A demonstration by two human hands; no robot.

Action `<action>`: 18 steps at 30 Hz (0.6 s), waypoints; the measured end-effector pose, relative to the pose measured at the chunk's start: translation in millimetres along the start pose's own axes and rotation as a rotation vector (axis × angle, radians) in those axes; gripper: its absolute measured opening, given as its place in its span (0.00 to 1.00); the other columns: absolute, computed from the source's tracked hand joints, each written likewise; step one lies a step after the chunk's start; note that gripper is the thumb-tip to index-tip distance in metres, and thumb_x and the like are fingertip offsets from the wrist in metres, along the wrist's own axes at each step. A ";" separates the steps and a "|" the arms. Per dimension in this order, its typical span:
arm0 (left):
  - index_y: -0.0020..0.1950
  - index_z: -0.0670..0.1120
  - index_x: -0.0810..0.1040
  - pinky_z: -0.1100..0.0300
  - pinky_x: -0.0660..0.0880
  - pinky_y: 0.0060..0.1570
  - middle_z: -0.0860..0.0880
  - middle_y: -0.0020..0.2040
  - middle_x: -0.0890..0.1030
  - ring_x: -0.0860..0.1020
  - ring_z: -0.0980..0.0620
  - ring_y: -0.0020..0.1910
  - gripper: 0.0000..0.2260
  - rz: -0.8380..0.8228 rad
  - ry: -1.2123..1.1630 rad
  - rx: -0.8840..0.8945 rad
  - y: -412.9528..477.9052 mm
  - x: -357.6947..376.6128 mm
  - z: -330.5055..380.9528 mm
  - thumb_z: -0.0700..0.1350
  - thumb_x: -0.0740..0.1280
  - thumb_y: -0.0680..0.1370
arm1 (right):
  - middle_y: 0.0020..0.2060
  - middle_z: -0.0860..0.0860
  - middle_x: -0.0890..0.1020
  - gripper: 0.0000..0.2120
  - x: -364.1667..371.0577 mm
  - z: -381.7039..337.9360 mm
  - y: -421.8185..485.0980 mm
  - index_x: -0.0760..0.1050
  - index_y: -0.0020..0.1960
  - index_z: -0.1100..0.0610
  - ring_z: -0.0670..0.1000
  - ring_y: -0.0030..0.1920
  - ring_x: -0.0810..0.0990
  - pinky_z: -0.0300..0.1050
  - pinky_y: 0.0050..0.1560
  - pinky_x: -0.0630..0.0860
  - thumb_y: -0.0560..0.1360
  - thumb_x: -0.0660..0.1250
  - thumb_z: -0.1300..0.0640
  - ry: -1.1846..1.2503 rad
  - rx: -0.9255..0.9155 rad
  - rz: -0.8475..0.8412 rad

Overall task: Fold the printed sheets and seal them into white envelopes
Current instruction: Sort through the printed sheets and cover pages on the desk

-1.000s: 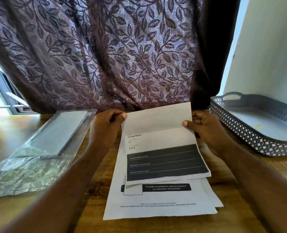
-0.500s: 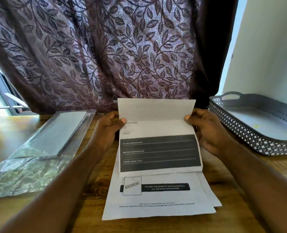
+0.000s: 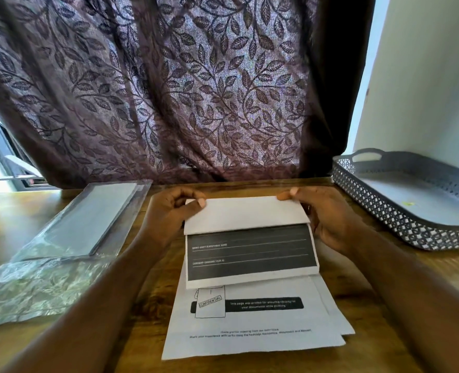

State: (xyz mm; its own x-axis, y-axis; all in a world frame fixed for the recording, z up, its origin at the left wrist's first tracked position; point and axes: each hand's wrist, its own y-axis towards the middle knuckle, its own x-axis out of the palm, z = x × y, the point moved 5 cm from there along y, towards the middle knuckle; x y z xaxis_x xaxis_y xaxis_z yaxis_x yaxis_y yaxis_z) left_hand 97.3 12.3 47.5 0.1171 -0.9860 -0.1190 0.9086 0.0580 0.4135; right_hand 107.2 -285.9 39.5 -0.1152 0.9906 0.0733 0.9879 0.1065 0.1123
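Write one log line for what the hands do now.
step: folding | left hand: pinches top flap of white printed paper sheet | right hand: pinches same flap | flap: folded down over sheet's upper part

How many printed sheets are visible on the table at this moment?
3. The folded sheet is held by the left hand and right hand; the CONFIDENTIAL sheet lies flat beneath; a third sheet peeks out at its right. More may be hidden.

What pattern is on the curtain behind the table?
The curtain is purplish brown with a leafy vine pattern; head view.
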 end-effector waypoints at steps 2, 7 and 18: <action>0.50 0.48 0.83 0.62 0.80 0.43 0.53 0.47 0.86 0.84 0.55 0.45 0.08 -0.019 0.110 0.031 3.6 0.3 -3.0 0.37 0.73 0.75 | 0.48 0.55 0.87 0.07 0.7 -0.7 0.6 0.84 0.50 0.59 0.57 0.52 0.86 0.55 0.52 0.83 0.79 0.68 0.66 -0.152 -0.076 0.013; 0.49 0.51 0.84 0.69 0.76 0.45 0.59 0.47 0.85 0.82 0.63 0.45 0.07 -0.073 0.313 0.126 5.0 3.0 0.7 0.39 0.72 0.76 | 0.48 0.48 0.86 0.12 8.2 -10.5 -4.8 0.81 0.53 0.53 0.42 0.45 0.85 0.36 0.44 0.80 0.76 0.71 0.68 -0.400 -0.221 0.071; 0.47 0.58 0.81 0.68 0.76 0.42 0.65 0.43 0.81 0.80 0.64 0.45 0.05 -0.087 0.533 0.402 -16.0 29.6 37.6 0.47 0.72 0.77 | 0.54 0.43 0.82 0.12 59.4 -26.5 -31.1 0.75 0.64 0.45 0.44 0.53 0.75 0.54 0.68 0.66 0.83 0.60 0.47 -1.143 -0.544 -0.004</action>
State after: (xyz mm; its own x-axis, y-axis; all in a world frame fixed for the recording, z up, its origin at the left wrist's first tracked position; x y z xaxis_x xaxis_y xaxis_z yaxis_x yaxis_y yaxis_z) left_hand 71.2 -23.7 71.3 0.3261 -0.7661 -0.5539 0.7161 -0.1823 0.6738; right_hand 66.8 -232.6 66.7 0.3051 0.5279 -0.7926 0.7867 0.3294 0.5222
